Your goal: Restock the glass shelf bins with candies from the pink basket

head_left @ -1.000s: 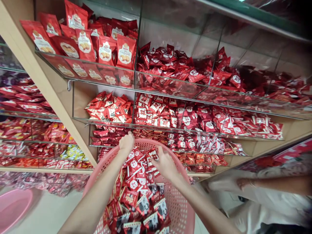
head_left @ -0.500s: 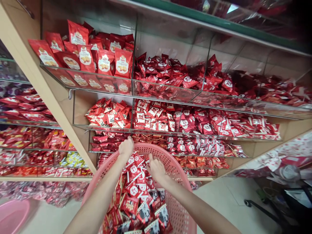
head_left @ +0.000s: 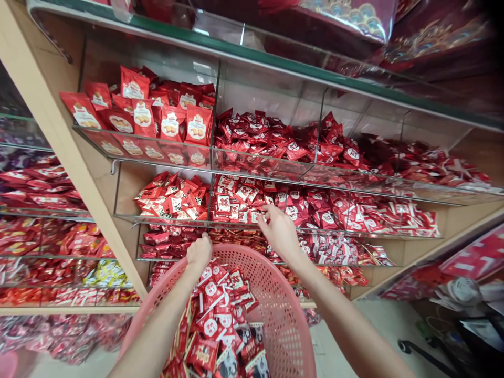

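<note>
My left hand [head_left: 199,252] is closed over the far rim of a pink perforated plastic basket [head_left: 293,299]. Inside lie many small snack packets [head_left: 212,312], mostly red and white, with some black ones near the bottom of the view. Beyond the basket, my right hand [head_left: 280,231] reaches to the middle glass shelf. Its fingers are apart, with nothing visible in them, close to red packets with white square labels [head_left: 242,197]. Dark red packets [head_left: 326,210] with round white labels lie right of that hand.
A glass divider shelf [head_left: 260,165] above holds more red packets, including larger cookie-pictured bags [head_left: 173,123]. A thick green-edged glass shelf [head_left: 252,42] crosses the top. Left of a wooden upright [head_left: 66,142] stand more filled shelves. A black chair leg [head_left: 429,357] is at lower right.
My right hand has risen from inside the basket to the middle shelf. More red-and-white packets lie at the basket's far side. My left hand stays on the rim, and the view has tilted upward.
</note>
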Motion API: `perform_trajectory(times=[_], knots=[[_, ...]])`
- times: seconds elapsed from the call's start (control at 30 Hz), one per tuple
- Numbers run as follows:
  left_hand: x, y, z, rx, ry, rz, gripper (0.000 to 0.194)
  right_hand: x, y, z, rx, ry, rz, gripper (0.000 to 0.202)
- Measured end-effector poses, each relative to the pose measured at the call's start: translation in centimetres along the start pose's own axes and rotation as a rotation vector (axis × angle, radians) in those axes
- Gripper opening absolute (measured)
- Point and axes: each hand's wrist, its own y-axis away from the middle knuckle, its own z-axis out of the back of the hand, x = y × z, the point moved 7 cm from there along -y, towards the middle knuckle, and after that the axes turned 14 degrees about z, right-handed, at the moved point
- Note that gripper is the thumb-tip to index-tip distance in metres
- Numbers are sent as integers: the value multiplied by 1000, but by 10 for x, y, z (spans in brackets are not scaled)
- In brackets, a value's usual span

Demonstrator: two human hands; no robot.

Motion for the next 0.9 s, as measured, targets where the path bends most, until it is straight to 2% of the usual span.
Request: perform_trajectory(times=[0.1,0.17,0.27,0.37,0.57,0.9], knots=[[-1,1,0,5,6,-5,39,-30,-1,9,-17,56,-100,25],[0,0,0,5,6,-6,39,-38,2,8,-3,75,-110,24],[1,-1,-2,0,7,-6,40,-32,4,5,0,109,-53,26],[2,-2,-2,1,9,-9,40,-20,-7,4,18,200,68,29],[0,0,0,9,-1,-5,39,-13,-36,-2,224,333,378,38],[-1,2,2,15,-7,2,39,-18,-35,5,313,440,507,26]])
